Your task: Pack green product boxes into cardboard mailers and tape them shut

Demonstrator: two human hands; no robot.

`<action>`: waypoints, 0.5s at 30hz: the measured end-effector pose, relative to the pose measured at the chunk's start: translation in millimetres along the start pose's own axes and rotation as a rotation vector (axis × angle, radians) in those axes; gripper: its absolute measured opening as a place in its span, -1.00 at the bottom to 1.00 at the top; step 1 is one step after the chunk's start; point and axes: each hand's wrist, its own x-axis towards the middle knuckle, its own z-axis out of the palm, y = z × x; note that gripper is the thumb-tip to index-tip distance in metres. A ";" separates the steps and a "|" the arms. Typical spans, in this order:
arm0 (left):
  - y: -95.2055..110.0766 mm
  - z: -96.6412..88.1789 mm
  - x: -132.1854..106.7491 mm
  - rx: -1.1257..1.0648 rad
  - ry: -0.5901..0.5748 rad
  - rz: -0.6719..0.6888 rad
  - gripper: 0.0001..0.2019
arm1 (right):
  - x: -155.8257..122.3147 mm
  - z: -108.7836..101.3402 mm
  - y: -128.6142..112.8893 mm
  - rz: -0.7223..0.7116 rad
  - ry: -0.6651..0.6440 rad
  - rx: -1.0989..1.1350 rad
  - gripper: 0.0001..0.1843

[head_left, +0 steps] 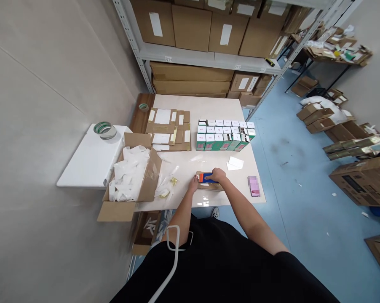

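Note:
My right hand point(218, 174) grips a blue and orange tape dispenser point(208, 177), which lies across the top of a small cardboard box point(210, 186) near the table's front edge. At the box's left end, my left hand point(193, 184) holds its side, close to the orange end of the dispenser. Two white slips of paper point(235, 163) rest a little beyond my right hand. To the left of my left hand is clear plastic wrap point(163, 183) with small yellow pieces. The underside of the box is hidden.
An open carton of white packets point(153, 176) stands at the left. Flattened cardboard point(161, 128) and rows of green-white boxes point(218, 143) occupy the table's far half. A pink item point(254, 186) lies at right. Tape rolls point(105, 130) sit on a white surface point(82, 162); shelving point(209, 57) rises behind.

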 end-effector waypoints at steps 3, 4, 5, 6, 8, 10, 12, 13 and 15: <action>1.9 -2.7 -2.2 0.012 -0.019 -0.016 -0.42 | -2.7 0.1 12.5 0.000 0.034 -0.017 -0.22; 2.8 -2.9 -2.7 0.018 -0.023 -0.020 -0.42 | -3.9 0.8 17.0 0.004 0.041 -0.020 -0.24; 3.8 -2.8 -3.1 0.025 -0.025 -0.025 -0.42 | -5.3 1.5 21.1 0.010 0.045 -0.020 -0.25; 4.8 -2.6 -3.4 0.033 -0.025 -0.029 -0.43 | -6.5 2.1 24.6 0.012 0.045 -0.018 -0.26; 6.6 -2.5 -4.0 0.054 -0.024 -0.035 -0.43 | -8.9 1.7 31.0 0.004 0.039 -0.012 -0.27; 7.8 -3.0 -4.6 0.080 -0.022 -0.046 -0.44 | -11.5 -1.5 39.0 -0.002 0.033 -0.005 -0.27; 8.5 -3.8 -5.2 0.113 -0.014 -0.060 -0.44 | -14.6 -6.2 50.6 0.013 0.029 0.000 -0.29; 8.7 -4.1 -5.5 0.131 -0.009 -0.068 -0.44 | -16.3 -8.3 57.7 0.030 0.029 0.001 -0.31; 8.6 -4.4 -6.1 0.161 0.000 -0.076 -0.43 | -19.4 -11.1 72.1 0.064 0.041 0.000 -0.34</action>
